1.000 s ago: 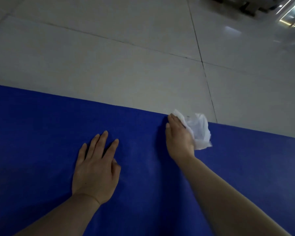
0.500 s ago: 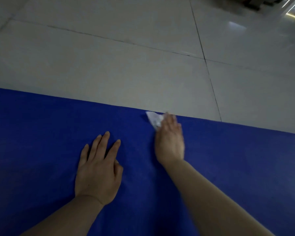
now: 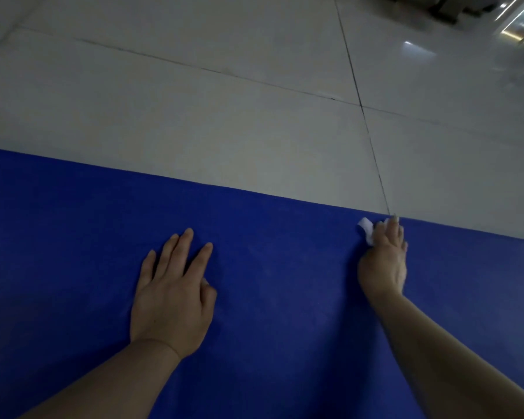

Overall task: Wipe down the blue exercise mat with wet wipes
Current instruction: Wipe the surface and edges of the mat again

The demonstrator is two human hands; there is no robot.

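Dim light, wide-angle view looking down. Blue exercise mat (image 3: 270, 297) lies flat on the pale tiled floor (image 3: 194, 116); its far edge runs slantwise across the view, lower to the right. The mat's near edge and both ends are cut off by the frame.

Hard to make out: the wet wipe (image 3: 367, 232) is mostly hidden under the right hand (image 3: 383, 261). Only a small white crumpled bit sticks out on the left of the fingers, just inside the mat's far edge. How much wipe lies beneath the palm cannot be told. The right hand's grip is closed down over the wipe, fingers together and pointing to the far edge, the longest fingertip reaching about to that edge where a floor grout line meets it. The thumb is not visible. The hand looks slightly blurred.

Left hand (image 3: 173, 294) lies palm down on the mat, well apart from the right hand and further from the far edge. Fingers are spread, holding nothing, thumb tucked at the right side.

Both forearms enter from the bottom of the frame, bare, partly cut off.

Top right corner: dark blurred objects (image 3: 436, 4) and a bright reflection on the floor, not identifiable.
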